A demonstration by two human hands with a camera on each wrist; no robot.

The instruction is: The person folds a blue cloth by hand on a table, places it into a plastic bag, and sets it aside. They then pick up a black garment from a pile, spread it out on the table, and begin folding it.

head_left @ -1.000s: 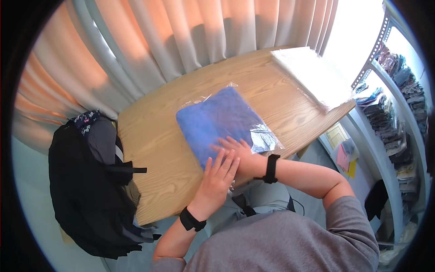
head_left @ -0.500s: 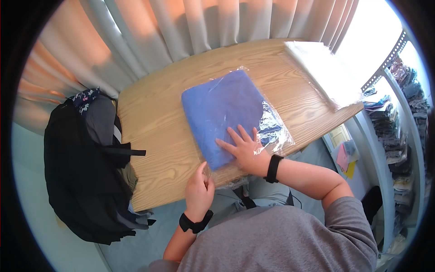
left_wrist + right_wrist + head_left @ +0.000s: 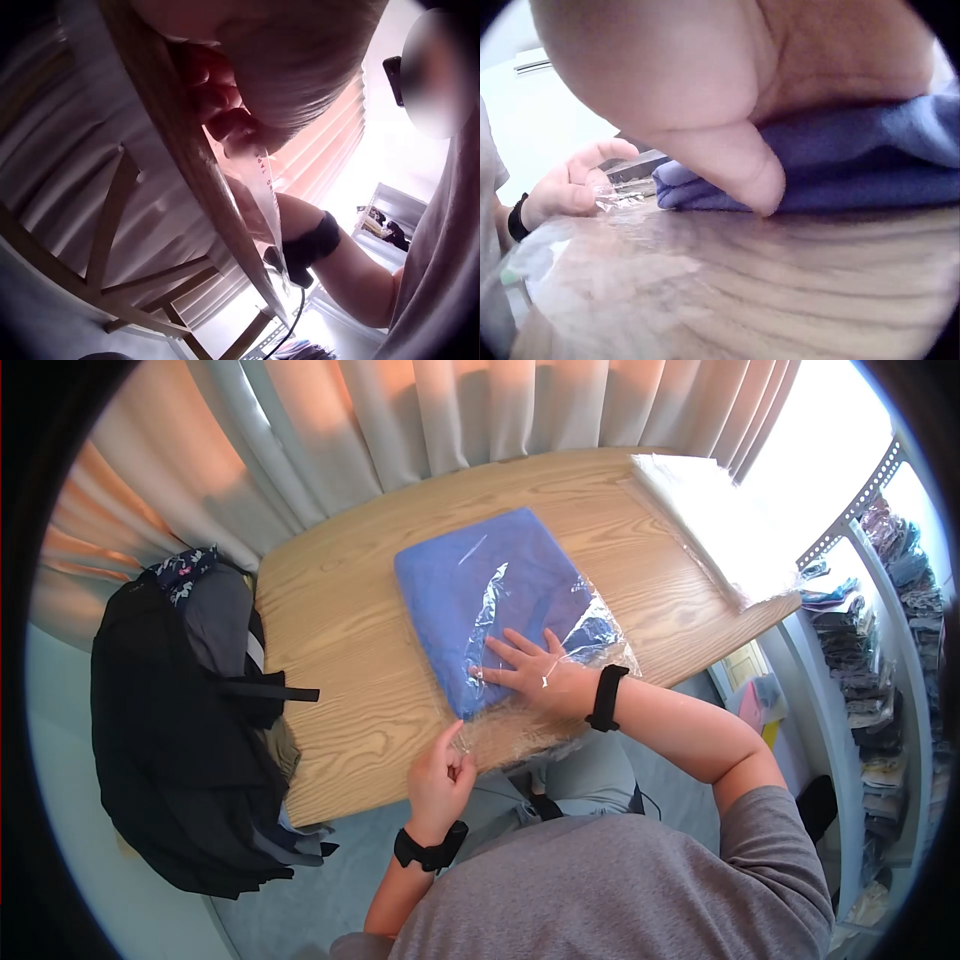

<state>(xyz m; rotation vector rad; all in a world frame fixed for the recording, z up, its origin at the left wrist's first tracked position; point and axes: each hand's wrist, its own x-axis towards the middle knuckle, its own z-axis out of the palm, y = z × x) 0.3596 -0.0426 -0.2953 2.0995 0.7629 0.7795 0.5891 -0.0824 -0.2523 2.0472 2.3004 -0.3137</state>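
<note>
A folded blue garment (image 3: 465, 565) lies inside a clear plastic bag (image 3: 508, 728) on the wooden table. My right hand (image 3: 545, 675) is spread over the near part of it, fingers apart, palm down. At the bag's near left corner, my left hand (image 3: 438, 780) pinches the plastic between curled fingers and thumb. The left wrist view shows the bag's flap (image 3: 260, 187), printed with small red letters, hanging from those fingers by the table edge. In the right wrist view, the right thumb (image 3: 750, 176) comes down beside the blue fabric.
A stack of clear plastic bags (image 3: 700, 525) lies at the table's far right. Dark clothes (image 3: 180, 730) are heaped at the left end. Shelves with packed garments (image 3: 870, 690) stand to the right, and a curtain (image 3: 450, 410) hangs behind the table (image 3: 350, 740).
My left hand has left its place beside the right hand, moved to the bag's near left corner and pinched the plastic. My right hand has spread its fingers. Shiny creases now cross the bag's middle.
</note>
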